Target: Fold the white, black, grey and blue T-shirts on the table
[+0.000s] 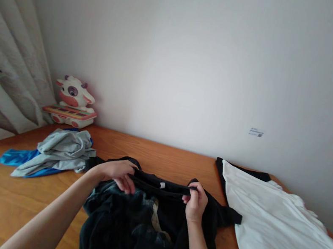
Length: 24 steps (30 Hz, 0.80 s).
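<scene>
A black T-shirt [170,211] lies spread in front of me, its short sleeve reaching out to the right. My left hand [119,174] pinches the left end of its neckline, thumb above and fingers underneath. At the other end of the neckline, my right hand [196,200] is closed on the edge. The neckline is stretched between both hands, with a small white label [162,185] showing inside it. Bunched dark bluish cloth [115,210] with a pale patch lies over the left part; whether it is a print or another garment I cannot tell.
A crumpled grey and blue garment [65,149] lies on the wooden table [11,200] at left. Behind it stands a cow-shaped toy keyboard [73,104], near a curtain [3,44]. White clothing [283,231] is laid out at right over something black. A wall closes off the back.
</scene>
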### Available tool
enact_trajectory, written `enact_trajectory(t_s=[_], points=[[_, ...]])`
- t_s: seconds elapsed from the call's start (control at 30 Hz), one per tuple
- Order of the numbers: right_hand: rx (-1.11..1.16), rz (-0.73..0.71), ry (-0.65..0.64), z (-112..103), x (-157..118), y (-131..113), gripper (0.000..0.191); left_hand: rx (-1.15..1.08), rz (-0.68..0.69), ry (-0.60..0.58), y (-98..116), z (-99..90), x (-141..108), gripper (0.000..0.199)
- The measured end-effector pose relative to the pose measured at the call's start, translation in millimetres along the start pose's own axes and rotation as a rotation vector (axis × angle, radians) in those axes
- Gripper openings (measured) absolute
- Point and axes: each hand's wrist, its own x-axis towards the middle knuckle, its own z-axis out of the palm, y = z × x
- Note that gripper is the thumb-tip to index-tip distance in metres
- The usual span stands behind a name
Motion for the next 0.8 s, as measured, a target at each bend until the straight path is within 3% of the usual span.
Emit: enact_trajectory(t_s=[0.1,0.17,0.23,0.33,0.4,0.5,0.67,0.8], points=[[-0.084,-0.040,-0.077,8.4,1.6,-2.5,0.044,-0.079,0.083,-0.117,3.3,11.6,9.0,0.045],[-0.239,-0.081,-0.109,14.4,1.3,1.2,0.061,-0.084,0.223,-0.072,-3.7,22.5,14.5,0.050],[-0.444,-0.134,-0.146,19.2,0.0,9.5,0.059,0.039,0.352,-0.012,-19.9,31.9,16.6,0.049],[-0.736,-0.194,-0.217,23.9,-2.5,20.2,0.048,0.383,0.442,0.003,-51.4,40.1,11.7,0.046],[-0.908,-0.196,-0.289,26.2,-3.6,20.6,0.048,0.595,0.449,0.034,-65.7,42.1,6.4,0.052],[-1.070,-0.192,-0.429,28.1,-1.4,13.6,0.050,0.792,0.402,0.113,-66.7,41.1,4.4,0.064],[-1.120,-0.176,-0.565,28.2,10.9,9.7,0.054,0.762,0.466,0.132,-52.4,32.3,22.1,0.058],[-1.134,-0.132,-0.600,30.0,20.4,13.5,0.057,0.909,0.393,0.104,-62.6,25.1,38.6,0.072]])
